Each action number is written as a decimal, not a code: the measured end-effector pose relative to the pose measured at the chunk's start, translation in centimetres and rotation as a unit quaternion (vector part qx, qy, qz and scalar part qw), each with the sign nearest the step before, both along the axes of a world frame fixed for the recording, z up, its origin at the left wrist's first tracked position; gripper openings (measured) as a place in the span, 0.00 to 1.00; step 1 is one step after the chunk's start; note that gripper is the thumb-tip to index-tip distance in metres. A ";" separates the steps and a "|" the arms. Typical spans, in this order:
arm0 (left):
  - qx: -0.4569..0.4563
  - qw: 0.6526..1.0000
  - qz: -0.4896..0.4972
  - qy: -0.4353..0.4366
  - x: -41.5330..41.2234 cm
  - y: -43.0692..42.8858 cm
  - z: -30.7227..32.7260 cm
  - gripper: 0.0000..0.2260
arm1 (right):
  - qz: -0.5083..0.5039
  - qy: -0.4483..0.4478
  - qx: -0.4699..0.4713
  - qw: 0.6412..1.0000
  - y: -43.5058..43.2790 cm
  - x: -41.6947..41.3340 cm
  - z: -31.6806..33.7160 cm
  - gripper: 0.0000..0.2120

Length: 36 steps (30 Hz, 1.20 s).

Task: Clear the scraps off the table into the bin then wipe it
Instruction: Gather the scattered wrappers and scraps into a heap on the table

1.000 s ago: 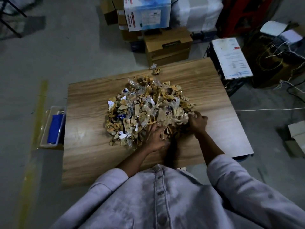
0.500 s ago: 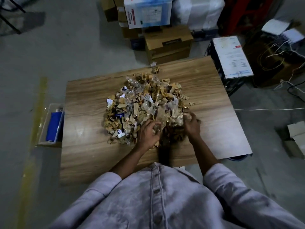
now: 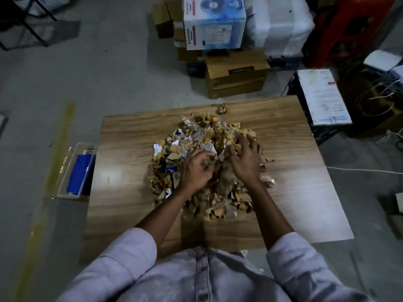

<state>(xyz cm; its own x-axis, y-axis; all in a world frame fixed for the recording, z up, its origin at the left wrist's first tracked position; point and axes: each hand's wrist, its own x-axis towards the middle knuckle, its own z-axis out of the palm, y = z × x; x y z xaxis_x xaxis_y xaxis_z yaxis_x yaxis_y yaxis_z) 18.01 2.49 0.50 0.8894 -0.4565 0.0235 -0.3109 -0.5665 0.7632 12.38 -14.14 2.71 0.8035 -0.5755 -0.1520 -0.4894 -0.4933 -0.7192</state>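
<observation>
The grey concrete floor [image 3: 109,73] fills most of the head view, with a faded yellow line [image 3: 58,149] running down its left side. On it stands a wood-grain surface [image 3: 130,171], seen from above with its near edge against the person's pale buttoned shirt [image 3: 202,280].

Past the far edge of the surface, boxes are stacked on the floor. There is a white bundle wrapped in plastic [image 3: 279,25], a white-and-blue printed carton [image 3: 213,22] and, below that, a brown cardboard box [image 3: 235,73]. To the right a flat dark case with a white label sheet [image 3: 322,97] stands just beside the far right corner of the surface.

The scraps [image 3: 218,203], torn brown cardboard bits mixed with clear plastic and a few white and blue pieces, lie heaped in the middle of the surface. On the floor against the left edge of the surface is a clear tub [image 3: 65,184] holding something blue [image 3: 80,173].

Both hands are in the heap. The left hand [image 3: 196,171] has its fingers curled in, clenching a bunch of scraps. The right hand [image 3: 246,162] lies over the far right of the heap with fingers spread and slightly bent, pressing on the pieces rather than closing round them.

One small clump [image 3: 222,109] lies apart at the far edge, and a few loose bits [image 3: 269,179] lie just right of the heap.
</observation>
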 end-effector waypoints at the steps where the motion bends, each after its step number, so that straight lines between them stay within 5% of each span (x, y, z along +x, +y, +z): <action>1: 0.014 1.000 0.001 -0.007 1.3 0.1 0.1 0.16 | 0.005 -0.011 -0.005 1.000 0.1 1.3 0.2 0.26; 9: 0.101 0.995 0.008 0.011 10.5 0.2 -2.7 0.31 | 0.034 -0.034 -0.079 0.996 -2.1 15.5 -1.6 0.24; 16: 0.138 0.989 -0.041 0.041 14.7 1.0 -6.8 0.28 | 0.113 0.133 -0.092 0.980 -4.0 25.3 -7.3 0.30; 21: 0.051 0.998 0.001 0.036 15.7 1.7 -7.9 0.26 | 0.147 0.222 -0.090 0.960 -3.6 24.9 -9.2 0.35; 25: -0.005 0.995 0.090 -0.050 17.8 0.1 -7.1 0.24 | 0.154 0.178 -0.104 0.966 -2.3 22.7 -9.9 0.27; 29: 0.052 0.986 0.051 0.151 20.8 -2.2 -7.2 0.35 | 0.150 0.120 -0.093 0.977 -0.7 20.6 -9.3 0.23; 31: 0.005 0.967 0.019 0.253 21.5 -3.1 -6.4 0.34 | 0.131 0.084 -0.089 0.984 0.1 19.8 -8.4 0.22; 36: -0.105 0.967 -0.013 0.232 19.1 -3.6 -4.2 0.27 | 0.018 -0.020 -0.095 0.995 2.5 15.2 -4.8 0.27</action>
